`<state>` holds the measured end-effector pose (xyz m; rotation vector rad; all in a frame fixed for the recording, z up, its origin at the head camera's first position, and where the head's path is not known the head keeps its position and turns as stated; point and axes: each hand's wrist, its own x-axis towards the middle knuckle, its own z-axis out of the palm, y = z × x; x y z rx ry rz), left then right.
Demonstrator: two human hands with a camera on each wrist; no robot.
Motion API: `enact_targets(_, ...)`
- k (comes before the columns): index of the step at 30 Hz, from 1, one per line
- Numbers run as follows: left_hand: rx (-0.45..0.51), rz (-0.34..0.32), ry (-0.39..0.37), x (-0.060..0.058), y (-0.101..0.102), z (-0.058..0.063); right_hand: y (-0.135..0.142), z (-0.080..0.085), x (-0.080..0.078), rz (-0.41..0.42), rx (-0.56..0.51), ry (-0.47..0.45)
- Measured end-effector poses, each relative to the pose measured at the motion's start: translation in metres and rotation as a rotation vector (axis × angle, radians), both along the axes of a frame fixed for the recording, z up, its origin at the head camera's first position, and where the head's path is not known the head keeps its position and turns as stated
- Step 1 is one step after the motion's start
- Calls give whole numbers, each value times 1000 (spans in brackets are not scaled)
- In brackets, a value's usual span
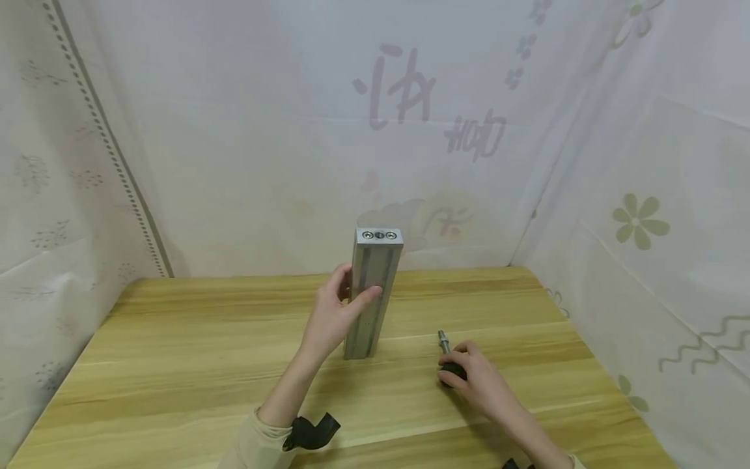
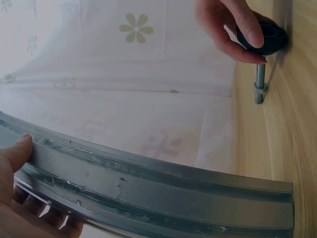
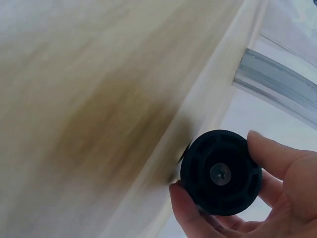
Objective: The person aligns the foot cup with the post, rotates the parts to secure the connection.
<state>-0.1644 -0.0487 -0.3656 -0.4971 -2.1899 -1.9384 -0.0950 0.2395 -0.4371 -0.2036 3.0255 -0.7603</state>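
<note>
An aluminium profile stands upright on the wooden table, its top end showing three round holes in a row. My left hand grips it from the left, thumb across the near face and fingers round the side. In the left wrist view the grooved face of the profile runs down to the tabletop. To the right, my right hand pinches the black round base of a levelling foot, a cross-head screw at its centre. Its threaded stud, with a nut on it, points away from me, low over the table.
The wooden table reaches back to a pale patterned cloth hanging behind it. More cloth hangs along the right and left sides. A black strap is round my left wrist.
</note>
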Motion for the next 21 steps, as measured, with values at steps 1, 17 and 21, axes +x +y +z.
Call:
enact_targets(1, 1, 0, -2, 0, 0, 0, 0, 0, 0, -2, -1, -3)
enact_targets(17, 6, 8, -7, -1, 0, 0, 8, 17, -7, -3, -139, 13)
enact_targets(21, 9, 6, -2, -1, 0, 0, 10, 24, -7, -16, -150, 34)
